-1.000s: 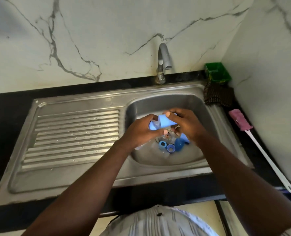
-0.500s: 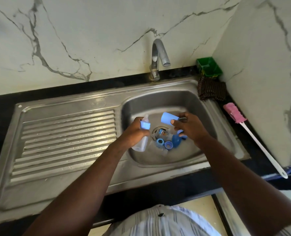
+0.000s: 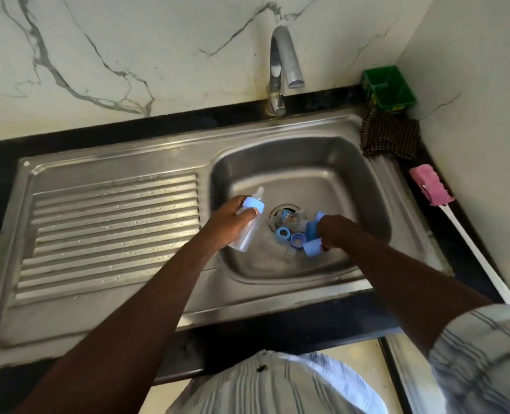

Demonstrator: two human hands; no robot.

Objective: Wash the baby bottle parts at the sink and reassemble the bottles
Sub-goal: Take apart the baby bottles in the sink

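Two hands are at work around the drain [image 3: 280,216], and each grips one piece. Your left hand [image 3: 228,224], just left of the drain, is wrapped round a clear bottle [image 3: 246,237] with its blue collar [image 3: 254,206] and teat [image 3: 259,193] on. You hold it tilted, teat pointing away from you, probably to keep it apart from the loose pieces while the other hand sorts.

Your right hand [image 3: 335,234], right of the drain and a little nearer you, pinches a pale blue cap [image 3: 312,248] low over the basin floor, likely so it meets the heap without bouncing. The loose parts lie on and beside the drain because that is the lowest spot of the sink [image 3: 307,162], where water from the tap [image 3: 283,64] would gather; no water shows running.

Count them:
- one bottle in your left hand
- one cap in your right hand
- two rings just nearer you than the drain, a light blue ring [image 3: 283,233] and a darker ring [image 3: 298,241]
- one more blue piece [image 3: 315,224], partly hidden behind your right hand
- one clear printed bottle body [image 3: 289,219], lying across the drain

Other clear pieces nearer you than the drain are too blurred to count. One long-handled brush [image 3: 431,188] with a pink head lies well right of the drain, on the counter, untouched.
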